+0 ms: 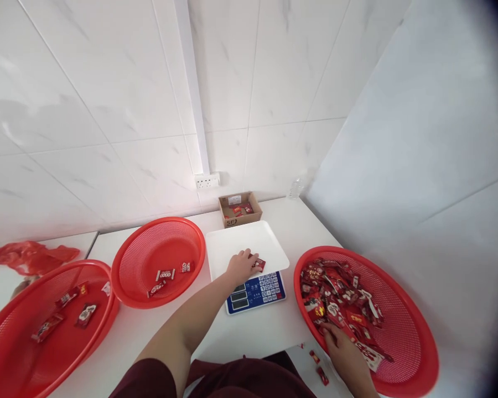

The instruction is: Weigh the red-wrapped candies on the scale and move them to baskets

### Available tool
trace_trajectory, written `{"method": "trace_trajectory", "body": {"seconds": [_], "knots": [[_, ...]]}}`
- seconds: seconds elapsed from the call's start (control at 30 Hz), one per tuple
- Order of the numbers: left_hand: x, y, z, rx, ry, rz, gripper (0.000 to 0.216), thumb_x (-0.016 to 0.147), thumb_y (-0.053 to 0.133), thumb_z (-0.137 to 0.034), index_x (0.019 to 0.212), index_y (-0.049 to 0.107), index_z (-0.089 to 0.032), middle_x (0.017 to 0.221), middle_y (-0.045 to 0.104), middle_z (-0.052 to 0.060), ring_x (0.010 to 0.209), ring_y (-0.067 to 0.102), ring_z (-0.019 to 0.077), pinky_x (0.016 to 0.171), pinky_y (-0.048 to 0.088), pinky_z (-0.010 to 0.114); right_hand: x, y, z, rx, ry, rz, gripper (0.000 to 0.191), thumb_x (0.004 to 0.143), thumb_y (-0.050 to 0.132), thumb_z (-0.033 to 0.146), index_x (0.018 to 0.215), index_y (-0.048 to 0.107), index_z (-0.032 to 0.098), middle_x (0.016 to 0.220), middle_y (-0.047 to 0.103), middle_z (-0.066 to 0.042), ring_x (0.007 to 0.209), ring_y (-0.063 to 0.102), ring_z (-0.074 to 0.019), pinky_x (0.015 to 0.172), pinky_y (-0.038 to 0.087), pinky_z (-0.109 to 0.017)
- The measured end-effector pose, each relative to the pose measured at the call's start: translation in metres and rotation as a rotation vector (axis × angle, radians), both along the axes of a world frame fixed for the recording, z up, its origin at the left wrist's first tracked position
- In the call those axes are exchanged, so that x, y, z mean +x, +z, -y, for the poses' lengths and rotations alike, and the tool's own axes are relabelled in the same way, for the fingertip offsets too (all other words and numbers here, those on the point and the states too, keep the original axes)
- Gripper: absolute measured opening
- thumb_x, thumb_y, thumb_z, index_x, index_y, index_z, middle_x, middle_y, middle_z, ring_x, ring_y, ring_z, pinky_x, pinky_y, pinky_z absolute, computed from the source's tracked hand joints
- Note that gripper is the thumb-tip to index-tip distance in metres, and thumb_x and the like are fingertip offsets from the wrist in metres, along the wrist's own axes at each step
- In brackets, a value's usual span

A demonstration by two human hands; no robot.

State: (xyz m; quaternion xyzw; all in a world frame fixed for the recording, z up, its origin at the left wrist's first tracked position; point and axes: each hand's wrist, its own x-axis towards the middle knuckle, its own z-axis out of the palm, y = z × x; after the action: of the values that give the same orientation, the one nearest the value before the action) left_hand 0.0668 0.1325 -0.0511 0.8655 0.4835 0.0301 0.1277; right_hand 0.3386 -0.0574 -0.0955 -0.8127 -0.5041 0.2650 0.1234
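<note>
Head view: left hand (241, 266) fingers pinch a packet (258, 263) on the scale (249, 251); right hand (343, 351) fingers, buried in sweets (341, 301), could spill some.

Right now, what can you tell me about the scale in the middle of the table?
The scale is a small electronic one with a blue front panel, two dark displays and a white keypad. A white rectangular tray, plastic by the look of it, lies flat on top. It stands on the white table between two red baskets, in front of a small cardboard box. The left hand rests on the tray, touching a red packet there. The display readings are too small to read.
</note>
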Motion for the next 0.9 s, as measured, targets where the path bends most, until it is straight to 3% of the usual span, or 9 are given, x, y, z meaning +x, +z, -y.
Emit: {"method": "trace_trajectory", "body": {"seconds": [0.23, 0.33, 0.47, 0.6, 0.73, 0.83, 0.9], "knots": [[0.002, 0.003, -0.008, -0.101, 0.129, -0.013, 0.038, 0.085, 0.046, -0.053, 0.103, 0.055, -0.022, 0.114, 0.054, 0.009, 0.094, 0.061, 0.0221, 0.07, 0.044, 0.03, -0.004, 0.005, 0.0, -0.024, 0.001, 0.014, 0.047, 0.08, 0.03, 0.041, 0.104, 0.065, 0.02, 0.113, 0.067, -0.009, 0.1, 0.063, -0.0228, 0.086, 0.047, -0.033], [-0.014, 0.016, -0.008, -0.117, 0.227, 0.046, 0.037, 0.088, 0.04, -0.054, 0.098, 0.053, -0.021, 0.098, 0.063, 0.008, 0.088, 0.062, 0.0206, 0.065, 0.041, 0.028, -0.005, 0.005, 0.0, -0.025, 0.001, -0.005, 0.046, 0.081, 0.031, 0.039, 0.105, 0.064, 0.019, 0.114, 0.066, -0.009, 0.103, 0.062, -0.0228, 0.09, 0.045, -0.033], [-0.064, 0.042, -0.006, -0.058, 0.534, 0.154, 0.035, 0.088, 0.038, -0.054, 0.091, 0.052, -0.022, 0.085, 0.066, 0.005, 0.079, 0.062, 0.0196, 0.058, 0.036, 0.025, -0.003, 0.005, -0.003, -0.023, -0.007, -0.082, 0.038, 0.081, 0.035, 0.034, 0.101, 0.064, 0.022, 0.111, 0.068, -0.006, 0.103, 0.062, -0.0207, 0.091, 0.043, -0.032], [-0.129, 0.06, -0.001, 0.022, 0.798, 0.128, 0.041, 0.086, 0.036, -0.058, 0.098, 0.052, -0.022, 0.089, 0.066, 0.006, 0.08, 0.062, 0.0237, 0.059, 0.038, 0.028, 0.004, 0.004, -0.014, -0.018, -0.038, -0.214, 0.038, 0.08, 0.043, 0.035, 0.107, 0.062, 0.016, 0.11, 0.067, -0.01, 0.102, 0.062, -0.0216, 0.091, 0.044, -0.034], [-0.166, 0.06, 0.014, 0.042, 0.887, 0.041, 0.055, 0.086, 0.028, -0.058, 0.115, 0.05, -0.016, 0.109, 0.062, 0.016, 0.098, 0.058, 0.0326, 0.073, 0.044, 0.041, 0.008, 0.007, -0.034, 0.079, -0.076, -0.096, 0.047, 0.081, 0.045, 0.033, 0.122, 0.053, 0.013, 0.122, 0.059, -0.014, 0.113, 0.054, -0.0238, 0.096, 0.04, -0.037], [-0.165, 0.051, 0.027, 0.155, 0.853, 0.029, 0.06, 0.088, 0.027, -0.052, 0.127, 0.044, -0.01, 0.128, 0.049, 0.022, 0.118, 0.045, 0.037, 0.091, 0.039, 0.05, 0.002, 0.009, -0.051, 0.127, 0.092, 0.047, 0.053, 0.08, 0.049, 0.027, 0.132, 0.047, 0.015, 0.141, 0.042, -0.013, 0.129, 0.038, -0.0257, 0.105, 0.03, -0.038], [-0.154, 0.044, 0.034, 0.196, 0.778, 0.065, 0.057, 0.089, 0.028, -0.048, 0.127, 0.043, -0.009, 0.133, 0.045, 0.022, 0.125, 0.039, 0.035, 0.099, 0.034, 0.05, -0.003, 0.007, -0.058, 0.089, 0.232, 0.103, 0.057, 0.078, 0.049, 0.018, 0.135, 0.044, 0.019, 0.145, 0.037, -0.01, 0.132, 0.032, -0.0257, 0.106, 0.026, -0.04]]}}
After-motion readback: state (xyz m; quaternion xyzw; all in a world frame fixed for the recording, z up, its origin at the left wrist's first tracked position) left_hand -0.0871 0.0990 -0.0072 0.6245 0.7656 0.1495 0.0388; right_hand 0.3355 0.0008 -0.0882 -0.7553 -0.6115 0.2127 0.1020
